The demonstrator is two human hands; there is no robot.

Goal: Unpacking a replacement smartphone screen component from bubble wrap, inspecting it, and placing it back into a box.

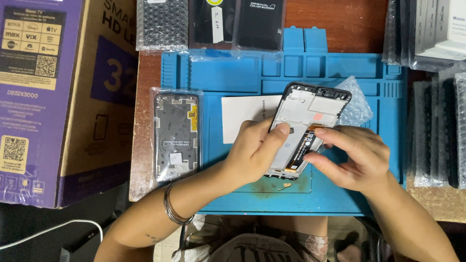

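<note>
Phone frame (310, 114) held up, tilted, over the blue mat (242, 77), back side showing, black edge around pale metal. Left hand (255, 150) wrapped around its left side, thumb pressed on the middle. Right hand (354, 155) pinching the dark strip (303, 150) on the lower part with thumb and finger. Silver bangles (172, 206) on the left wrist. White card (245, 114) flat on the mat, partly under the frame. Bubble wrap (357, 104) just behind the frame's right side. Second phone frame in a clear bag (175, 133) at the mat's left edge. Big cardboard box (58, 97) far left. Bagged parts (208, 22) along the top. Wrapped packs (437, 131) stacked on the right.
</note>
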